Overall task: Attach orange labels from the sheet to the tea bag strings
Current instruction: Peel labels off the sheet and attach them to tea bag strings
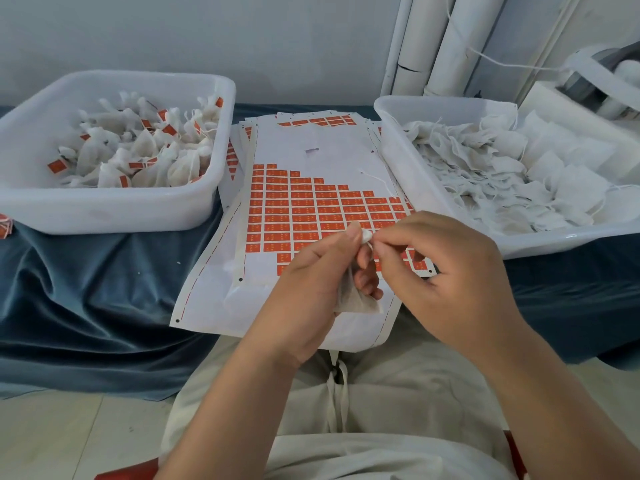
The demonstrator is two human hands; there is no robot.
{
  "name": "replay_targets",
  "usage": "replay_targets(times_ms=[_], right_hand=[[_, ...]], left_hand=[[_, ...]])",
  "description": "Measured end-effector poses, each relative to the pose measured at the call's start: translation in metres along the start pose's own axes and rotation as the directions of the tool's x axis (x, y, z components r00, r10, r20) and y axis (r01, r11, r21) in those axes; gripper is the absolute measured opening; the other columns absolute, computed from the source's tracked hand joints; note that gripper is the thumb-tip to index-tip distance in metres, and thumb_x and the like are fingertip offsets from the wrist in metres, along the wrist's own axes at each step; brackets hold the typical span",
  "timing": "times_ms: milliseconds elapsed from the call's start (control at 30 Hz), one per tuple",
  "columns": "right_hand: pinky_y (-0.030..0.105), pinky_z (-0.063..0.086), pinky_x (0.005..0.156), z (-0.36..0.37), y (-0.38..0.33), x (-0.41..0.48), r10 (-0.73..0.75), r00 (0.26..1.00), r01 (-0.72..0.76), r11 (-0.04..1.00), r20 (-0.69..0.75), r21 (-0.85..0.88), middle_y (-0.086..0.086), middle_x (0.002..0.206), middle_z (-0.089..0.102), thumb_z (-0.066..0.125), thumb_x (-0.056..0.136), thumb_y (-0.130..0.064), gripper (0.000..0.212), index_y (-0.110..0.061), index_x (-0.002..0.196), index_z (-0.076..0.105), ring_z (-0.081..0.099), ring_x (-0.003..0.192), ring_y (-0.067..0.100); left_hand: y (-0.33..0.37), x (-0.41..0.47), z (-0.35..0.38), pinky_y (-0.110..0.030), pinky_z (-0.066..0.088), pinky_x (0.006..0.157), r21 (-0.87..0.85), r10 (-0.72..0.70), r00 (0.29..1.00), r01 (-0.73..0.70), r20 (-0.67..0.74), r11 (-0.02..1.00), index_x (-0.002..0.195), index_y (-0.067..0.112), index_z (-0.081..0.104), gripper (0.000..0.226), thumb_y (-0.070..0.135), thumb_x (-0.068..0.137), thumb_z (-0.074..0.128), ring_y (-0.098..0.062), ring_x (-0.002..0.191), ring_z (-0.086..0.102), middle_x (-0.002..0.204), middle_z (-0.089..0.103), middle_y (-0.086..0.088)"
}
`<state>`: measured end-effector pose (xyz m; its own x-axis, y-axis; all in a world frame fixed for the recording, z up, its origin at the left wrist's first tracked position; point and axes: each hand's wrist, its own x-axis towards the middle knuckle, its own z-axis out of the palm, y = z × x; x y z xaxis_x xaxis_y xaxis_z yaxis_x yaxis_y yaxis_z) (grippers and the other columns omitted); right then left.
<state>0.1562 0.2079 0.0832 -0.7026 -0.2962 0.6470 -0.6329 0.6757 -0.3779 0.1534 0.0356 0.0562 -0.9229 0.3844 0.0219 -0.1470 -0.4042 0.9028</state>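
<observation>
two white rectangular plastic tubs flank the work: the left tub (114,216) holds labelled bags, the right tub (408,161) unlabelled ones. between them lies one white backing sheet of orange labels (311,206), topmost of a stack, its long axis running away from me. my left hand (304,289) grips one white mesh tea bag (353,299), hanging neck-up above the sheet's near end. my right hand (450,271) pinches its thin white string (370,244) at the neck. the labels lie directly beneath and just beyond my fingertips, nearer the right hand, too many to count.
</observation>
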Motion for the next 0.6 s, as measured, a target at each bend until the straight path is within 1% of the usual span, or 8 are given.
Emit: replay_targets(times_ms=[100,167,233,267,367,467,533,600], right_hand=[[0.017,0.045,0.078,-0.0010,0.0003,0.0007,-0.036,0.999,0.036,0.999,0.012,0.000,-0.012,0.086,0.071,0.065,0.103,-0.020,0.018,-0.017,0.094,0.080,0.063,0.081,0.005],[0.025,0.050,0.074,0.0007,0.0011,0.0010,-0.078,0.997,0.077,0.996,-0.012,-0.054,-0.008,0.083,0.072,0.065,0.104,-0.019,0.020,-0.015,0.092,0.080,0.064,0.077,0.011],[0.034,0.052,0.069,0.0032,0.0022,0.0006,-0.101,0.994,0.095,0.988,-0.048,-0.123,-0.002,0.080,0.071,0.065,0.103,-0.016,0.021,-0.011,0.088,0.079,0.065,0.074,0.019],[0.034,0.052,0.068,0.0041,0.0026,0.0003,-0.097,0.993,0.088,0.986,-0.063,-0.144,-0.001,0.080,0.071,0.064,0.102,-0.015,0.021,-0.010,0.088,0.078,0.065,0.073,0.020],[0.029,0.050,0.067,0.0034,0.0016,0.0000,-0.045,0.996,0.034,0.990,-0.073,-0.135,-0.002,0.079,0.070,0.064,0.098,-0.016,0.019,-0.010,0.086,0.076,0.063,0.072,0.017],[0.030,0.049,0.066,0.0017,-0.0009,-0.0006,0.016,0.999,-0.020,0.995,-0.043,-0.097,-0.005,0.076,0.069,0.066,0.094,-0.015,0.017,-0.013,0.080,0.074,0.063,0.072,0.016],[0.028,0.048,0.067,0.0009,-0.0023,0.0003,0.069,0.998,-0.069,0.997,-0.011,-0.018,-0.006,0.074,0.068,0.067,0.092,-0.016,0.015,-0.015,0.079,0.073,0.063,0.072,0.014],[0.019,0.047,0.067,0.0002,-0.0039,0.0010,0.114,0.993,-0.116,0.992,0.022,0.059,-0.010,0.076,0.069,0.068,0.092,-0.019,0.013,-0.018,0.081,0.074,0.063,0.074,0.013]], left_hand=[[0.0011,0.0002,-0.0014,-0.027,0.052,0.073,0.047,0.006,1.000,-0.005,-0.016,0.999,0.071,0.019,0.059,0.044,0.045,0.105,0.048,-0.015,0.066,0.050,0.069,0.050,-0.001],[0.0013,0.0004,-0.0031,-0.025,0.052,0.074,0.085,0.014,1.000,-0.012,-0.023,0.996,0.073,0.019,0.059,0.044,0.046,0.105,0.048,-0.015,0.067,0.051,0.070,0.050,-0.002],[0.0014,0.0002,-0.0038,-0.026,0.052,0.076,0.132,0.030,0.999,-0.027,-0.019,0.991,0.076,0.018,0.060,0.043,0.050,0.104,0.052,-0.015,0.070,0.052,0.072,0.052,-0.002],[0.0014,0.0002,-0.0037,-0.026,0.052,0.077,0.165,0.045,0.999,-0.042,-0.013,0.985,0.079,0.018,0.063,0.040,0.050,0.102,0.056,-0.015,0.072,0.053,0.075,0.053,-0.002],[0.0002,-0.0004,-0.0027,-0.031,0.053,0.080,0.267,0.100,0.995,-0.090,-0.027,0.960,0.091,0.021,0.069,0.027,0.046,0.100,0.062,-0.016,0.076,0.059,0.078,0.060,-0.002],[-0.0039,0.0005,-0.0029,-0.034,0.062,0.082,0.387,0.168,0.982,-0.122,-0.087,0.914,0.101,0.023,0.066,0.021,0.042,0.104,0.060,-0.016,0.082,0.071,0.083,0.073,0.000],[-0.0045,0.0002,-0.0020,-0.027,0.061,0.083,0.406,0.195,0.975,-0.137,-0.106,0.903,0.107,0.022,0.062,0.020,0.041,0.104,0.060,-0.009,0.084,0.073,0.087,0.075,0.005],[-0.0037,0.0006,-0.0012,-0.020,0.058,0.080,0.420,0.211,0.969,-0.140,-0.129,0.897,0.113,0.022,0.063,0.024,0.043,0.103,0.060,-0.006,0.089,0.073,0.094,0.076,0.008]])
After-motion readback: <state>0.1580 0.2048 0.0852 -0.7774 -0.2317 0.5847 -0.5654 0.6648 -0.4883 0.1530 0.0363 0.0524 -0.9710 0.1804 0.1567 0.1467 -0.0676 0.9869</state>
